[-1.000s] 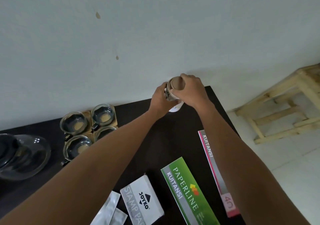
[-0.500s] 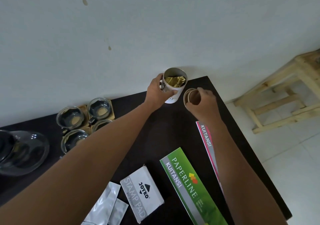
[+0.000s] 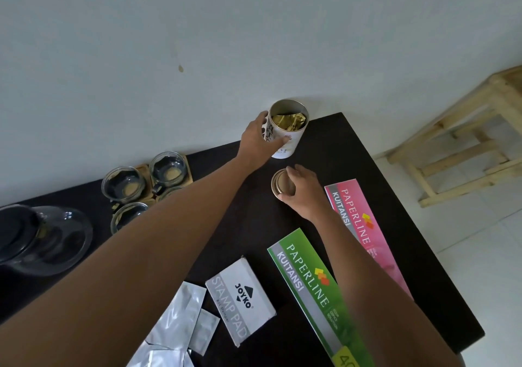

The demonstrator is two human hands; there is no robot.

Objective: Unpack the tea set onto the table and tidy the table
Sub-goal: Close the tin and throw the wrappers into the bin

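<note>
A white tea canister (image 3: pixel 291 140) stands uncapped at the far edge of the black table (image 3: pixel 353 152), with gold foil packets showing inside. My left hand (image 3: pixel 258 140) grips its side. Its round tan lid (image 3: pixel 282 187) rests on the table just in front, and my right hand (image 3: pixel 306 191) holds it by the rim. Three glass cups (image 3: pixel 147 186) on wooden coasters sit at the far left. A glass teapot (image 3: pixel 39 239) stands at the left edge, partly cut off.
A green receipt book (image 3: pixel 313 290) and a pink one (image 3: pixel 361 225) lie on the right side. A stamp pad box (image 3: pixel 240 299) and silver foil sachets (image 3: pixel 180 324) lie near me. A wooden stool (image 3: pixel 463 140) stands on the floor beyond the table's right edge.
My right hand took the lid off the canister and brought it down onto the table in front. My left hand stayed on the canister, whose gold packets now show.
</note>
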